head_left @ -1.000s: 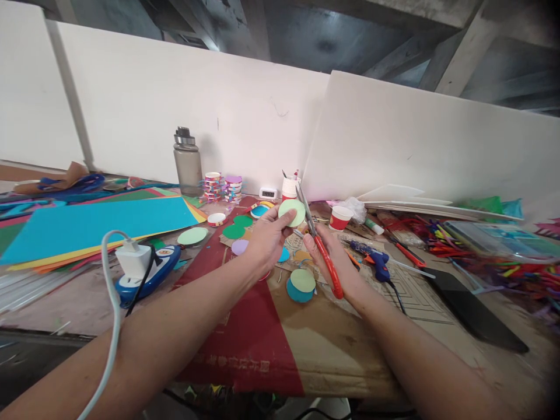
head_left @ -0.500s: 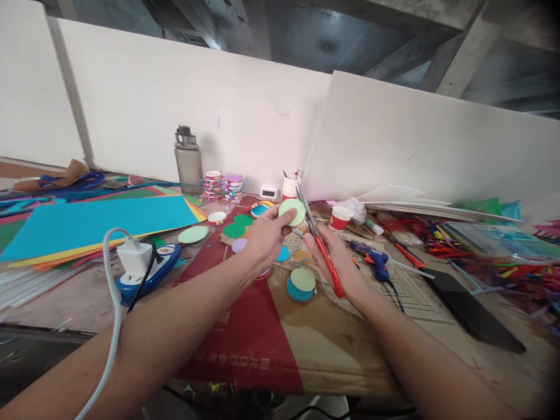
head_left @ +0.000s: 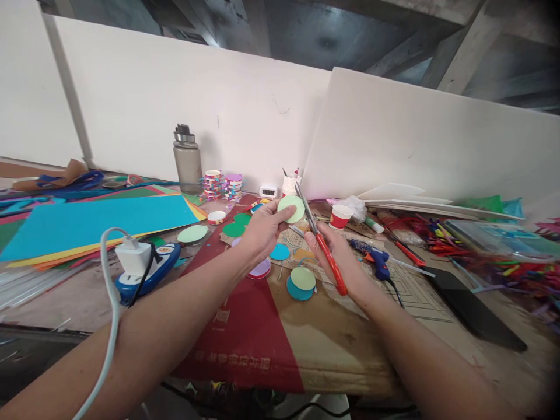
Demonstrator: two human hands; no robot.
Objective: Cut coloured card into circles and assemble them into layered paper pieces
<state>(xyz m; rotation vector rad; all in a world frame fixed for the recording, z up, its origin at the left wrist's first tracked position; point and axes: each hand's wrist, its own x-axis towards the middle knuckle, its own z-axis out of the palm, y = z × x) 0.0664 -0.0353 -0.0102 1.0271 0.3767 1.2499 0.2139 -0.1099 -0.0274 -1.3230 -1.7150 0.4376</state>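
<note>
the left hand (head_left: 262,230) pinches a pale green disc (head_left: 291,208) between thumb and fingers, raised above the table (head_left: 350,344). the right hand (head_left: 339,259) is closed around red scissors (head_left: 321,248), whose blades point up just beside the disc's right edge. more paper discs (head_left: 301,283) lie below.

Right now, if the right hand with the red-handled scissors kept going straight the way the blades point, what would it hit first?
The right hand aims the red-handled scissors up and away. The blades already sit beside the pale green paper disc in the left hand; past it, probably the white paper cup of tools, though depth is unclear.
</note>
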